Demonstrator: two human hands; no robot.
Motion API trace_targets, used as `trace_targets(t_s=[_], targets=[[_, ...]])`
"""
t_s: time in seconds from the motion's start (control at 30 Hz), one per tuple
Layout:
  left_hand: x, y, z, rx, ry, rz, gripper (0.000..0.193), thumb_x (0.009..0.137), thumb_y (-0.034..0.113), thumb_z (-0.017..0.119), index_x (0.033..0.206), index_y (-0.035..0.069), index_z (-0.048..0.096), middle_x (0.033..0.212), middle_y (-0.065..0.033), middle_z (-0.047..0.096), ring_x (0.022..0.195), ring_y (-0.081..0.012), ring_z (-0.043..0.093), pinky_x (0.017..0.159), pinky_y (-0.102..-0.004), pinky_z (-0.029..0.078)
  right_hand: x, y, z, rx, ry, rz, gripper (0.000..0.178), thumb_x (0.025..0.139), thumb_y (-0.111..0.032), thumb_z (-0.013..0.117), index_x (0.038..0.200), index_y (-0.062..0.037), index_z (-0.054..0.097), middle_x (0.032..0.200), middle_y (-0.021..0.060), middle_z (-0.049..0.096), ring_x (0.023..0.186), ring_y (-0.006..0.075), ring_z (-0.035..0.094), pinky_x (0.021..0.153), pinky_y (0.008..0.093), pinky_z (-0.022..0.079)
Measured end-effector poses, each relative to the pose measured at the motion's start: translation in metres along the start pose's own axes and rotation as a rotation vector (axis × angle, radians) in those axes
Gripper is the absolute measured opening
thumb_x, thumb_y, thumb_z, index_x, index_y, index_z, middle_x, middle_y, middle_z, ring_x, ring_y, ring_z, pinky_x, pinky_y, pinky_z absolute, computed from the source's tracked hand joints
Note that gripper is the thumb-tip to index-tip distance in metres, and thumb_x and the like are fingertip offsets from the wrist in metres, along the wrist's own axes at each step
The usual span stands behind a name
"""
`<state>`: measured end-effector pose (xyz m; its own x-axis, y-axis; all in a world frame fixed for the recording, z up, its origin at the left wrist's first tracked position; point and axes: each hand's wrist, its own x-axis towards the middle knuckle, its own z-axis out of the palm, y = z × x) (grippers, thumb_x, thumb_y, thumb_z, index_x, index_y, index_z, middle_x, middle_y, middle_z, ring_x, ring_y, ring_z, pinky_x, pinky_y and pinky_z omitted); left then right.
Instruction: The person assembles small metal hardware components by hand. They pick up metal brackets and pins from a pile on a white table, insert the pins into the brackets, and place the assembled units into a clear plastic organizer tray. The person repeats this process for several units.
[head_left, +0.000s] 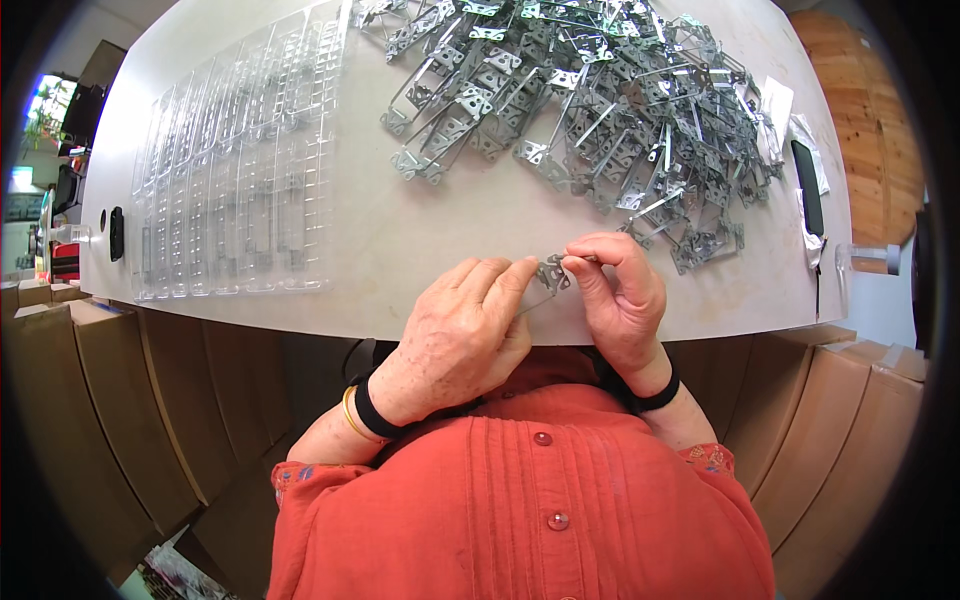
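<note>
Near the table's front edge, both hands hold one small metal bracket (553,274) with punched holes and a thin arm. My left hand (468,318) is closed, its fingertips pinching the bracket's left side. From the right, my right hand (622,296) pinches the bracket's other end between thumb and forefinger. Fingers cover parts of the piece. Beyond the hands lies a large heap of similar metal brackets (610,110), tangled together, with a few at its near edge close to my right hand.
A clear plastic tray (235,180) with long compartments lies on the left of the white table (400,265). At the right edge are a dark phone-like slab (806,188) and white wrapping (775,112). Cardboard boxes (100,400) stand below on both sides.
</note>
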<state>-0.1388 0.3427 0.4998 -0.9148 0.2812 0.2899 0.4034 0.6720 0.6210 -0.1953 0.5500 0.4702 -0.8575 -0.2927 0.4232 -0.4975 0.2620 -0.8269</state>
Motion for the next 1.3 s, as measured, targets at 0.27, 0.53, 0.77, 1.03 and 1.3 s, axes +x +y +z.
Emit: trace_targets(t_s=[0.27, 0.53, 0.77, 1.03, 1.3], targets=[[-0.0027, -0.0057, -0.0022, 0.044, 0.063, -0.048, 0.055, 0.077, 0.001, 0.074, 0.131, -0.002, 0.063, 0.111, -0.0209, 0.070, 0.097, -0.0371, 0.069, 0.086, -0.0447, 0.058, -0.0005, 0.0008, -0.0010, -0.006, 0.004, -0.018, 0.015, 0.096, 0.004, 0.074, 0.110, -0.0017, 0.072, 0.103, 0.0110, 0.073, 0.086, 0.0206, 0.069, 0.075, 0.0305, 0.056], [-0.0022, -0.0050, -0.0043, 0.043, 0.056, -0.065, 0.055, 0.076, 0.000, 0.074, 0.130, -0.002, 0.063, 0.110, -0.0207, 0.070, 0.097, -0.0370, 0.069, 0.085, -0.0446, 0.058, 0.0006, -0.0018, -0.0013, -0.011, -0.044, -0.019, 0.018, 0.094, 0.005, 0.075, 0.110, -0.0029, 0.072, 0.102, 0.0107, 0.073, 0.085, 0.0215, 0.070, 0.073, 0.0304, 0.055], [-0.0015, -0.0057, -0.0043, 0.044, 0.053, -0.057, 0.055, 0.075, -0.001, 0.073, 0.130, -0.002, 0.063, 0.110, -0.0204, 0.070, 0.098, -0.0371, 0.069, 0.087, -0.0452, 0.058, 0.0010, -0.0022, 0.0000, 0.016, -0.066, -0.002, 0.018, 0.093, 0.005, 0.076, 0.109, -0.0035, 0.072, 0.100, 0.0100, 0.073, 0.083, 0.0215, 0.070, 0.071, 0.0303, 0.055], [-0.0007, -0.0065, -0.0041, 0.036, 0.059, -0.047, 0.055, 0.075, -0.001, 0.073, 0.130, -0.003, 0.063, 0.109, -0.0206, 0.070, 0.098, -0.0373, 0.070, 0.086, -0.0450, 0.058, 0.0019, -0.0028, -0.0003, -0.010, -0.076, 0.006, 0.018, 0.093, 0.003, 0.078, 0.108, -0.0039, 0.072, 0.099, 0.0096, 0.072, 0.082, 0.0206, 0.069, 0.070, 0.0303, 0.055], [-0.0022, -0.0064, -0.0034, 0.039, 0.060, -0.051, 0.056, 0.075, -0.002, 0.073, 0.130, -0.003, 0.063, 0.109, -0.0203, 0.070, 0.097, -0.0369, 0.069, 0.085, -0.0445, 0.058, 0.0007, -0.0012, 0.0005, 0.003, -0.080, -0.016, 0.020, 0.092, 0.003, 0.078, 0.110, -0.0040, 0.073, 0.098, 0.0099, 0.073, 0.082, 0.0225, 0.070, 0.070, 0.0314, 0.055]])
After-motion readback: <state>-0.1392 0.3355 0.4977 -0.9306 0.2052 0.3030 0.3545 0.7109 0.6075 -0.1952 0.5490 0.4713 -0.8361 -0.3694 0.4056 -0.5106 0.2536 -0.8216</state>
